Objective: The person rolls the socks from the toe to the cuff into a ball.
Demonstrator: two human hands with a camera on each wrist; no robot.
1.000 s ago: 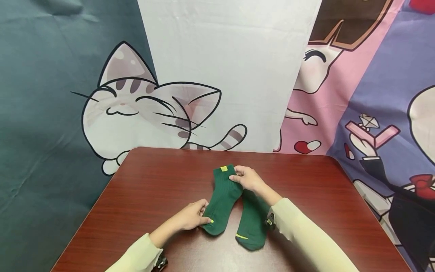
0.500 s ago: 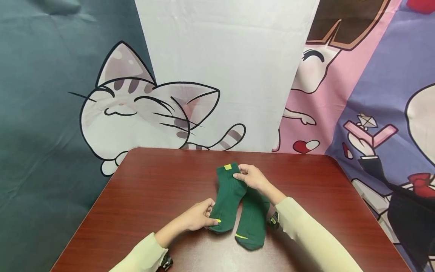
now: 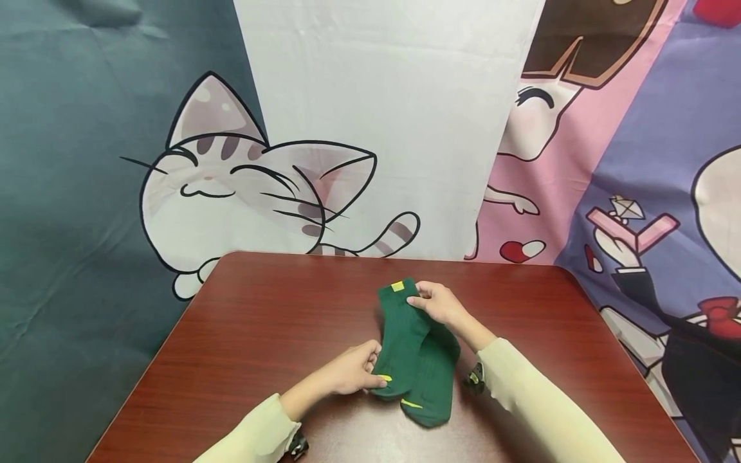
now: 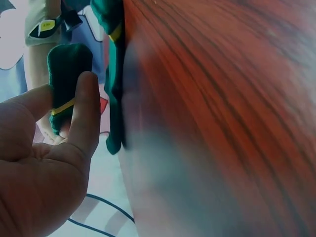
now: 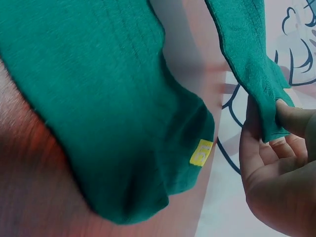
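A green sock (image 3: pixel 402 334) with a yellow tab at its cuff is held up by both hands. My left hand (image 3: pixel 354 372) pinches its toe end between thumb and fingers, beside a yellow stripe. At the cuff, my right hand (image 3: pixel 442 305) grips the right edge, thumb on top. The second green sock (image 3: pixel 435 379) lies flat on the table, partly hidden beneath the held one in the head view. In the left wrist view a gap shows between the held sock (image 4: pixel 69 64) and the lying sock (image 4: pixel 114 89). The right wrist view shows the lying sock's yellow tab (image 5: pixel 201 153).
The reddish-brown wooden table (image 3: pixel 278 308) has rounded far corners. Behind it hangs a cloth backdrop (image 3: pixel 393 83) printed with a cartoon cat and figures. Dark wrist devices (image 3: pixel 475 378) sit at both pale sleeves (image 3: pixel 538 399).
Both hands have shifted right together with the held sock, which covers more of the lying sock in the head view. The lying sock has stayed in place.
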